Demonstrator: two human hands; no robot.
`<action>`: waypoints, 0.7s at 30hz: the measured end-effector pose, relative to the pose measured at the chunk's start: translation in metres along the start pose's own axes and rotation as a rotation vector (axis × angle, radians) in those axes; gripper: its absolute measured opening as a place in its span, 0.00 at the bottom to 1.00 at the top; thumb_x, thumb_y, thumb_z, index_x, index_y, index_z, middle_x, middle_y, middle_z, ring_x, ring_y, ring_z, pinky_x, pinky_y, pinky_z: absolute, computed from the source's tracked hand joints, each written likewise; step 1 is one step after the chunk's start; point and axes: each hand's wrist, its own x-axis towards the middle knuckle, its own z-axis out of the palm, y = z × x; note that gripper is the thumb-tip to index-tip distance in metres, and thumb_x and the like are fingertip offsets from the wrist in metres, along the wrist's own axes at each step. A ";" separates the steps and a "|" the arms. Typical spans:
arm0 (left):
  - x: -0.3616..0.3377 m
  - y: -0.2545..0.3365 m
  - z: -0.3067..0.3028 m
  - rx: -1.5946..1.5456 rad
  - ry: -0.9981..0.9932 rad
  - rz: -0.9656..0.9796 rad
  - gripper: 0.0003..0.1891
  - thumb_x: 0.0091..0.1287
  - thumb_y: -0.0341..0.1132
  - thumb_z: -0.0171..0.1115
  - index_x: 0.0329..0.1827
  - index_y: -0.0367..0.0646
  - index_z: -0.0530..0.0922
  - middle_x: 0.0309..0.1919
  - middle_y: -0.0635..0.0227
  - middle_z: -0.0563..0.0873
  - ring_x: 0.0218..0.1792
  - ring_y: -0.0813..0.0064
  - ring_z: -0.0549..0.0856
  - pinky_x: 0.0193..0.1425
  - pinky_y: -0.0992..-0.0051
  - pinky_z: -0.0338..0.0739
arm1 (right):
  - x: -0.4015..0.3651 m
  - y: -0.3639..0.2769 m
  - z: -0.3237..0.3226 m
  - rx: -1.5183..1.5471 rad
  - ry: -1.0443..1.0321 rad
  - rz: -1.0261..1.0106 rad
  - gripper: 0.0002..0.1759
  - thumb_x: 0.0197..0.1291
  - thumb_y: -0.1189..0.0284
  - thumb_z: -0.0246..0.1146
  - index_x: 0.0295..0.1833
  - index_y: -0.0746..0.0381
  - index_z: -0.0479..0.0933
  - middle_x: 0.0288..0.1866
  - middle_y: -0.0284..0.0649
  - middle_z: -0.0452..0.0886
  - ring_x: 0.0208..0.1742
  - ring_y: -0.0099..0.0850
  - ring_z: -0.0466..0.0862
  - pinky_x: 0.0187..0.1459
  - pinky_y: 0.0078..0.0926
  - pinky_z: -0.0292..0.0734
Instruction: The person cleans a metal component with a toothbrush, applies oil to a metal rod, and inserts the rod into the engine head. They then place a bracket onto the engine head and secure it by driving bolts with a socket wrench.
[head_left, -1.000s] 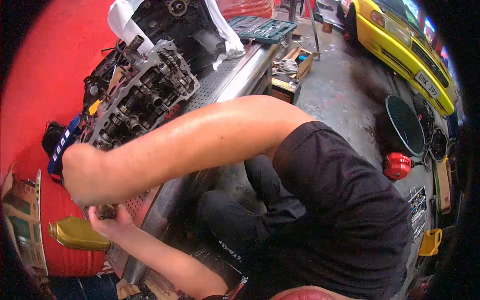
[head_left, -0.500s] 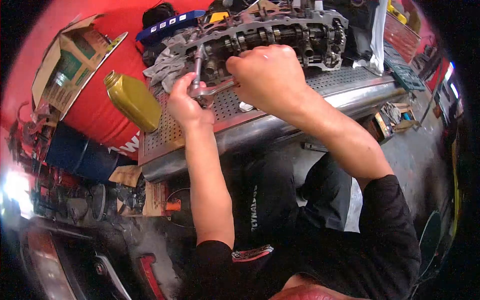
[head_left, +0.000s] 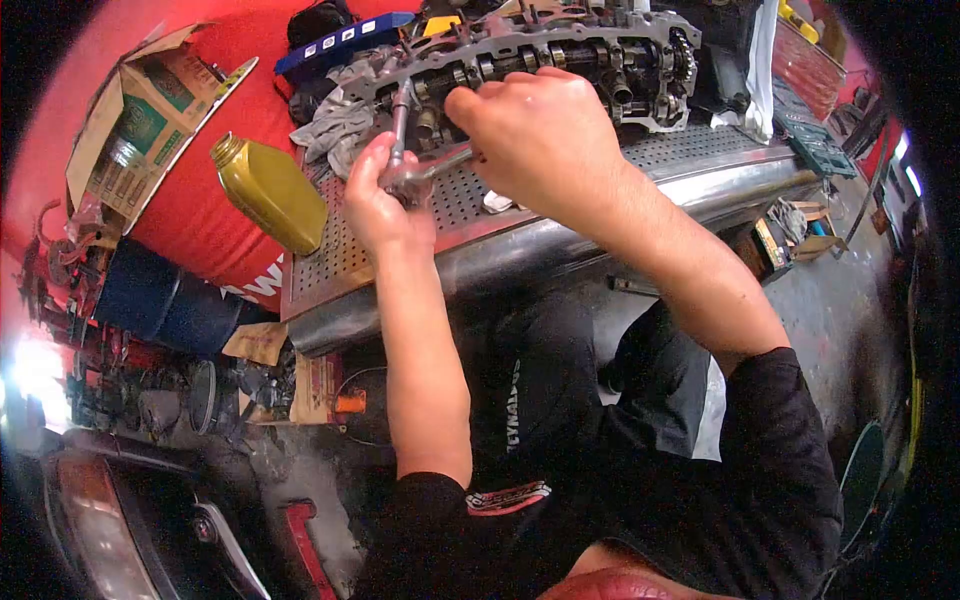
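My right hand [head_left: 545, 125] is closed around the handle of a metal ratchet wrench [head_left: 447, 163]. My left hand [head_left: 380, 212] cups the head of the same wrench, its thumb up beside the shaft. From that head a socket extension [head_left: 400, 118] runs up to the near left end of a cylinder head [head_left: 560, 43], where its tip meets the metal. The cylinder head lies on a perforated metal bench [head_left: 345, 262], with camshaft lobes and a toothed gear [head_left: 683, 65] at its right end. My right hand hides part of it.
An olive-gold plastic bottle [head_left: 272, 200] stands on the bench's left, by a grey rag [head_left: 335, 125]. Behind are a red drum [head_left: 205, 220] with a cardboard box [head_left: 140, 120] on top, and a blue tray [head_left: 345, 45]. A green tool case [head_left: 810, 140] sits at right.
The wrench handle and my right hand have shifted slightly up relative to the wrench head. The whole view has tilted a little. Both hands keep their hold.
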 end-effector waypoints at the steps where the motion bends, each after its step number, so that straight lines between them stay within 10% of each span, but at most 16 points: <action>1: 0.000 -0.007 -0.007 -0.005 -0.025 0.029 0.08 0.62 0.30 0.59 0.39 0.34 0.79 0.31 0.65 0.80 0.29 0.73 0.80 0.32 0.77 0.77 | 0.000 0.001 -0.002 -0.026 0.016 -0.054 0.05 0.47 0.71 0.63 0.31 0.59 0.77 0.25 0.39 0.83 0.33 0.36 0.87 0.36 0.35 0.78; 11: 0.002 -0.030 -0.023 0.007 0.076 -0.023 0.09 0.58 0.27 0.57 0.40 0.35 0.80 0.32 0.65 0.81 0.30 0.73 0.80 0.32 0.73 0.77 | -0.023 0.004 0.013 -0.008 -0.017 0.020 0.10 0.41 0.67 0.66 0.31 0.55 0.76 0.27 0.34 0.80 0.37 0.33 0.83 0.43 0.37 0.75; 18: -0.014 -0.025 -0.006 0.081 -0.067 -0.148 0.22 0.67 0.50 0.52 0.47 0.39 0.80 0.38 0.57 0.83 0.39 0.60 0.82 0.47 0.57 0.76 | 0.010 -0.057 0.015 -0.420 0.265 -0.098 0.11 0.46 0.63 0.61 0.31 0.59 0.82 0.31 0.37 0.80 0.48 0.37 0.77 0.56 0.40 0.70; 21: 0.002 -0.013 -0.020 0.283 -0.158 -0.003 0.30 0.71 0.61 0.49 0.48 0.38 0.79 0.38 0.53 0.83 0.41 0.54 0.82 0.49 0.55 0.75 | -0.027 -0.027 0.012 0.011 0.111 0.094 0.12 0.46 0.65 0.62 0.33 0.60 0.82 0.30 0.37 0.79 0.47 0.37 0.80 0.50 0.38 0.77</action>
